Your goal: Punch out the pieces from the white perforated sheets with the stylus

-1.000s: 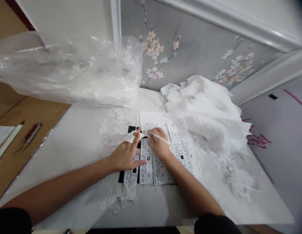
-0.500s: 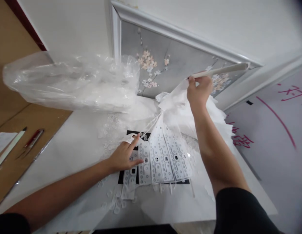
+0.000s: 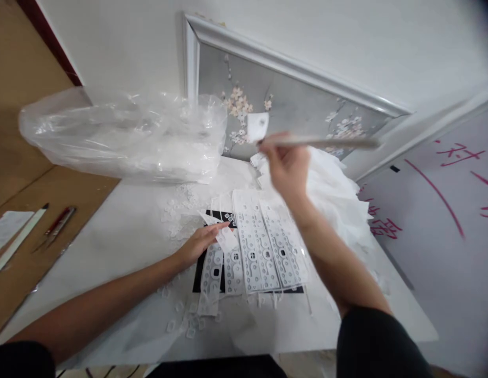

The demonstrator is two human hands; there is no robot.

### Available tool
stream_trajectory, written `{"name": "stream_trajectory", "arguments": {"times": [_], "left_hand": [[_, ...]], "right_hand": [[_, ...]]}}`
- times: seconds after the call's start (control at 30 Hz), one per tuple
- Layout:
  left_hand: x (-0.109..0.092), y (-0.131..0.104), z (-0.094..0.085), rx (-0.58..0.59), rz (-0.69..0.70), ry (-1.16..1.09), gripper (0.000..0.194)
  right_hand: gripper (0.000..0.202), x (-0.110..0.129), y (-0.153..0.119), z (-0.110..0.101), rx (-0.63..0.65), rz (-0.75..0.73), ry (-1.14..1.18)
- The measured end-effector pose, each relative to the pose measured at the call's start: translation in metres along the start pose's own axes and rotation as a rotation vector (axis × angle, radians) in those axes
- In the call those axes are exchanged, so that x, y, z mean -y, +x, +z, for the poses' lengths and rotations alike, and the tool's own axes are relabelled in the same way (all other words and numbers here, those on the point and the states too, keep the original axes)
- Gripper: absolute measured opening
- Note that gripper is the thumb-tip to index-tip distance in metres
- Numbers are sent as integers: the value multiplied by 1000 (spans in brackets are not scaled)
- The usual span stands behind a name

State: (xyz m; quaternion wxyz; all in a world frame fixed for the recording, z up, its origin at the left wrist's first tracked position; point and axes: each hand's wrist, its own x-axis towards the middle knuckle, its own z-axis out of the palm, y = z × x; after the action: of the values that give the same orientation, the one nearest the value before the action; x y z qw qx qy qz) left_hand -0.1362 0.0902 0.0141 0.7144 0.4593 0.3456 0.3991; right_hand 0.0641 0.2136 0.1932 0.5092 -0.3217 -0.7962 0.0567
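My left hand (image 3: 202, 244) is over the left side of the printed strips, fingers stretched together. It pinches a white strip (image 3: 227, 240) whose end sticks out past the fingertips. Below it are white strips (image 3: 263, 252) printed with grey rings and square cut-outs, laid side by side on a black board (image 3: 198, 278). My right hand (image 3: 289, 165), raised above the strips' far end, is closed round a pale, stick-like tool (image 3: 330, 142), blurred by motion. A small white piece (image 3: 258, 127) with a grey mark shows by the tool's dark tip; whether they touch is unclear.
A clear plastic bag (image 3: 129, 136) lies at the back left. White sheets (image 3: 334, 194) are piled at the right. Small clear squares (image 3: 180, 205) are scattered on the table. A red-handled tool (image 3: 60, 223) lies on cardboard at left. A framed flower picture (image 3: 299, 94) leans behind.
My right hand has moved left and down with the tool. The strips' far ends, pulled up together before, now lie flat. A small white piece has appeared by the tool's tip.
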Motion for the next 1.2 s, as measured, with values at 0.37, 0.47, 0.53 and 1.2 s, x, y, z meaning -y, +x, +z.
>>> {"name": "stream_trajectory", "arguments": {"times": [0.37, 0.47, 0.53, 1.2], "left_hand": [[2, 7, 2, -91, -162, -443, 37], [2, 5, 6, -122, -137, -387, 47], [1, 4, 8, -137, -117, -361, 53], [-3, 6, 2, -164, 85, 330, 58]], "right_hand": [[37, 42, -226, 44, 411, 20, 152], [37, 39, -230, 44, 410, 57, 192], [37, 40, -230, 44, 401, 89, 225], [21, 8, -205, 2, 66, 786, 549]]}}
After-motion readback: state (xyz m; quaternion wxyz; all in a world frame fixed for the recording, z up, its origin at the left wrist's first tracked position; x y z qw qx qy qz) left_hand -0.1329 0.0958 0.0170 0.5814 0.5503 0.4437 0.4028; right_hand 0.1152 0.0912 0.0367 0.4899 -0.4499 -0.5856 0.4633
